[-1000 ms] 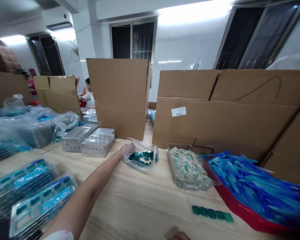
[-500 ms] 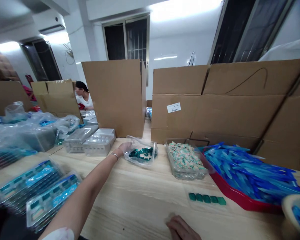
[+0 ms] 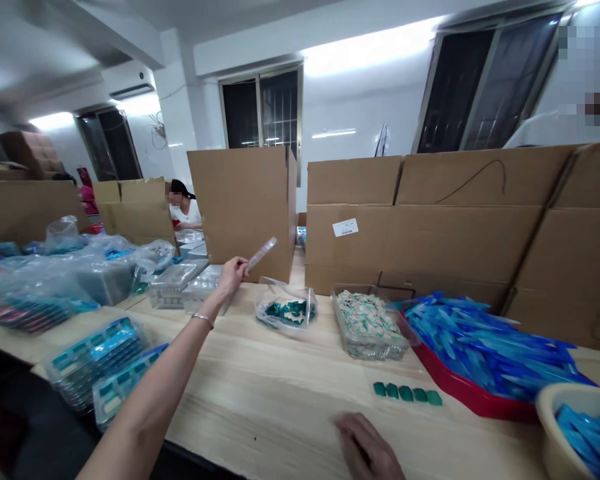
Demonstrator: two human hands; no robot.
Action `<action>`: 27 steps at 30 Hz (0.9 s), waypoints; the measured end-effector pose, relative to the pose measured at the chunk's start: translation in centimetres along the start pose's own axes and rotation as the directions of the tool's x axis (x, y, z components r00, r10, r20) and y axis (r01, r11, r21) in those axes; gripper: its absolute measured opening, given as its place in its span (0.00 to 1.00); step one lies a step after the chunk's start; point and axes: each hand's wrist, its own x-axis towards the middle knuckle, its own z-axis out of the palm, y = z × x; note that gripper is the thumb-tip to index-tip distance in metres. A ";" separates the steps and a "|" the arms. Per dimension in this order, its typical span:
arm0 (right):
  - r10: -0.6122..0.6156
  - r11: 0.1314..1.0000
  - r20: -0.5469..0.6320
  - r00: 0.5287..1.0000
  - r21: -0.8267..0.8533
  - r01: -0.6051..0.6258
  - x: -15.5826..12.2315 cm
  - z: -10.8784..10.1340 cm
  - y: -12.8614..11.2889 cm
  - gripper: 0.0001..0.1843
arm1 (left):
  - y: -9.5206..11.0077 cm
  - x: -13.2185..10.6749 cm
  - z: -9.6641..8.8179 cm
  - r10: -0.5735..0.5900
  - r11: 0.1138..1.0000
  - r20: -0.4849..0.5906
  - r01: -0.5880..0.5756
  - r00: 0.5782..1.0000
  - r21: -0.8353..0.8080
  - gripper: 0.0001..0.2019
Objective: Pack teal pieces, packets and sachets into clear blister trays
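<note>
My left hand [image 3: 235, 270] is off the bag [image 3: 283, 291] | fingers pinch strip [image 3: 263, 253], long axis up-right | right hand [image 3: 371, 448] farther, grip unclear

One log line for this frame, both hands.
left hand: holds clear strip; right hand: curled, near green squares; clear bag: green pieces inside

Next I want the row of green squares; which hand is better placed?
Probably the right: the right hand is close to the green squares, while the left hand is farther off and holding a clear strip.
</note>
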 end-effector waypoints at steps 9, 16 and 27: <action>0.199 0.972 -0.246 0.949 0.172 -0.159 9.4 -7.3 -3.2 0.40 | 7.1 -11.7 0.6 -0.084 0.686 0.688 0.543 0.721 -0.485 0.10; 0.551 0.568 0.008 0.834 0.729 -0.382 9.1 -6.7 -3.0 0.32 | 7.1 -15.9 5.2 -0.134 0.536 0.655 0.611 0.743 -0.583 0.10; 0.730 0.667 -0.163 0.664 0.385 -0.638 0.1 -5.8 -0.1 0.21 | 4.2 -19.8 13.2 -0.250 0.464 0.715 0.729 0.653 -0.504 0.20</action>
